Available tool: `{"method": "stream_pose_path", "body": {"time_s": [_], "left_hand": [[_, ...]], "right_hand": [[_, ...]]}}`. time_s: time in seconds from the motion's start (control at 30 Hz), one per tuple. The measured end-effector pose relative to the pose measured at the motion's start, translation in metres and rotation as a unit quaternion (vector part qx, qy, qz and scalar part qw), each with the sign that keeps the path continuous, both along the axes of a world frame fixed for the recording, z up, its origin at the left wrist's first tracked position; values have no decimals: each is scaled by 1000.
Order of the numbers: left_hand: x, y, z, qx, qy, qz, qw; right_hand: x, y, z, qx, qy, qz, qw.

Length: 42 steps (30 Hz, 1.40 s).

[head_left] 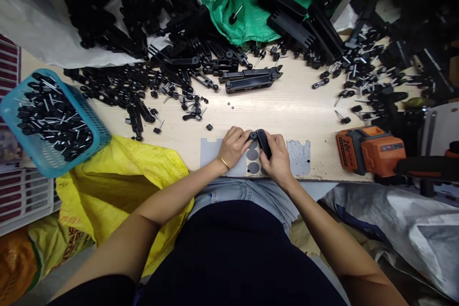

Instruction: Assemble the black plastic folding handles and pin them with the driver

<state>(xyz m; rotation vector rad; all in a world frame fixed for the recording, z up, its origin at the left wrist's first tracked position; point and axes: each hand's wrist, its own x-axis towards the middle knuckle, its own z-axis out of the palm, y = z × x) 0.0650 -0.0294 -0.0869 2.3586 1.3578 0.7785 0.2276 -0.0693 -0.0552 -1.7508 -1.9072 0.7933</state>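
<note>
My left hand (234,146) and my right hand (277,155) meet at the near edge of the wooden workbench (287,105), both closed on a small black plastic part (261,139). The part sits above a grey metal plate (299,155) with round holes. A thin gold bangle circles my left wrist. Two assembled long black pieces (251,80) lie on the bench straight ahead of my hands.
A blue basket (21,138) of black-headed pins stands at the left. Loose black parts (143,91) and pins (358,91) cover the bench's far side. An orange cordless drill (373,150) lies at the right edge. Green (236,9), yellow (118,177) and white (412,229) sacks surround the bench.
</note>
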Motion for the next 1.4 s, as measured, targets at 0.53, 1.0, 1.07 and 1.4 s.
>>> {"method": "stream_pose_path", "body": {"time_s": [0.53,1.0,1.07,1.4], "left_hand": [[28,-17,9,-51,-67,64,994],[10,2,14,-67,-63,-55,994],[19,-14,15,-74,-76,12,994],[36,-35,9,-61,-102,108,987]], "right_hand": [[1,0,-1,-27,12,5,1000],[3,0,-3,-30,-6,12,999],[3,0,-4,-23,0,19,1000],[1,3,-1,-7,-14,10,1000]]}}
